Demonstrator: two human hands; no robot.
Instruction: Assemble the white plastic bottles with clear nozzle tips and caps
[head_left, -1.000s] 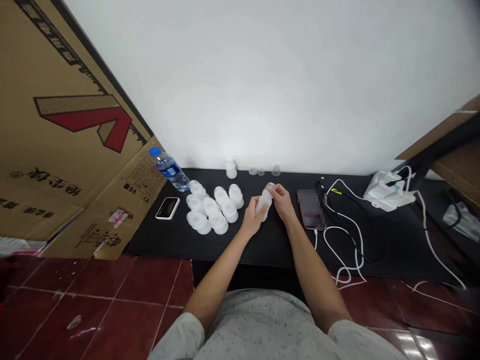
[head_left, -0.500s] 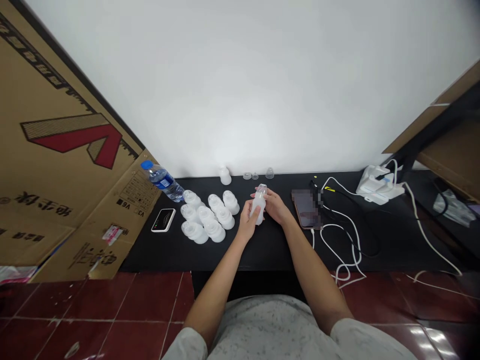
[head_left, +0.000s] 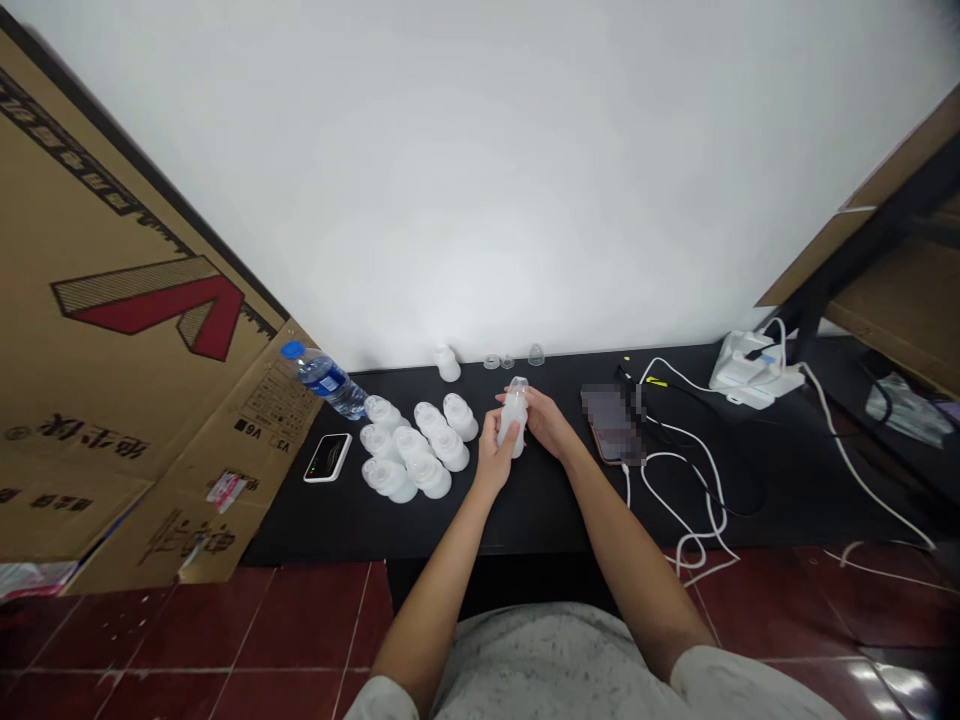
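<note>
A frosted white plastic bottle stands nearly upright between my hands, above the black table. My left hand wraps its lower body, and my right hand grips it from the right, fingertips near its neck. To the left stands a tight group of several similar white bottles. Beyond my hands, near the wall, are a single white bottle and small clear parts, possibly nipples or collars. The bottle's base is partly hidden by my fingers.
A blue-capped water bottle and a small black-faced device lie left of the group. A censored phone, white cables and a power strip lie right. Cardboard leans left; red tile floor lies below.
The bottle has turned from leaning right to nearly upright, and both hands have shifted slightly on it. The whole view has tilted and moved as my head turned.
</note>
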